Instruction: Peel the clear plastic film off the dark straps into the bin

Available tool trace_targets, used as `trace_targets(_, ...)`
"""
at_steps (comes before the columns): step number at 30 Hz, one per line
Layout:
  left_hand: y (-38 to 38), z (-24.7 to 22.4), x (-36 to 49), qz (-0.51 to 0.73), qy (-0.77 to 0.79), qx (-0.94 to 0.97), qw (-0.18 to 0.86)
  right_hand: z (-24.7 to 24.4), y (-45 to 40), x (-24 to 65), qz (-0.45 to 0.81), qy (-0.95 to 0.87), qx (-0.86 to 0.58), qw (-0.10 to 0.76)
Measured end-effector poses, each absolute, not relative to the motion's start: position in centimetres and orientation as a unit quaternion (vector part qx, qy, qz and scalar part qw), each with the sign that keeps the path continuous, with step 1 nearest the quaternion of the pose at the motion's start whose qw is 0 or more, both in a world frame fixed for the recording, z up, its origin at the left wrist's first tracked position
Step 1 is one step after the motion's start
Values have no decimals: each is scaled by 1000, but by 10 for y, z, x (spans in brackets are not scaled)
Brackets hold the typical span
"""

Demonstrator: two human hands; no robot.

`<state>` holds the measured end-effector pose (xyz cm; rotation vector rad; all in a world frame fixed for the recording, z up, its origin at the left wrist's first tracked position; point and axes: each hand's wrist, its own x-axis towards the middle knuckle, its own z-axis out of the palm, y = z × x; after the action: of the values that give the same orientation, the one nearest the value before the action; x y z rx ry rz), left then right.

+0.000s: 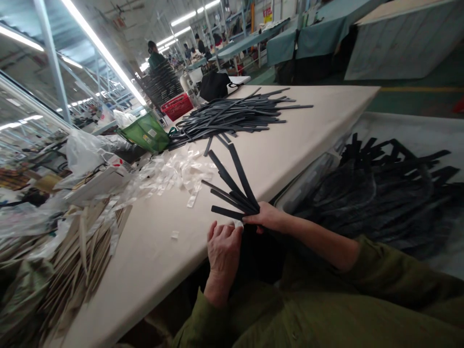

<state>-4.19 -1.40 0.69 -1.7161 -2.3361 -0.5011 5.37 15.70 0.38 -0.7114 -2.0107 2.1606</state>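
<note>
A fanned bundle of dark fabric strips [232, 186] is gripped in my right hand [267, 217], fingers wrapped round its lower end at the table's near edge. The strips' free ends point up and to the left over the table. Just left of it, my left hand [223, 246] is closed, its fingers curled and pinching a small whitish piece of film [238, 224] beside the bundle's base. The fingertips of that hand are partly hidden. Farther up the table lies a big pile of similar dark strips [232, 116].
Clear film scraps [174, 169] are scattered across the beige table [290, 140]. Brown strips [87, 241] lie at the left. A green basket [147, 133], a red basket [177, 106] and a black bag [214, 86] stand behind. At my right, a bin [409, 125] holds dark strips.
</note>
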Motion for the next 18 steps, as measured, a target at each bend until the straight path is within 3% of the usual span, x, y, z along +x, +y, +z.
trace_targets(4,-11,9,-37,-180,-790,-580,79,7,152,43,676,-707,-204,50)
trace_targets(8,-17,-1,-32,-327,-807,-492,1,8,156,43,646,-734,-198,71)
trace_targets(13,-21,-18,-33,-524,-757,-295,-256,9,162,52,629,-749,-185,96)
trace_targets(18,-3,-23,-31,-568,-663,-206,-442,3,157,55,621,-759,-173,95)
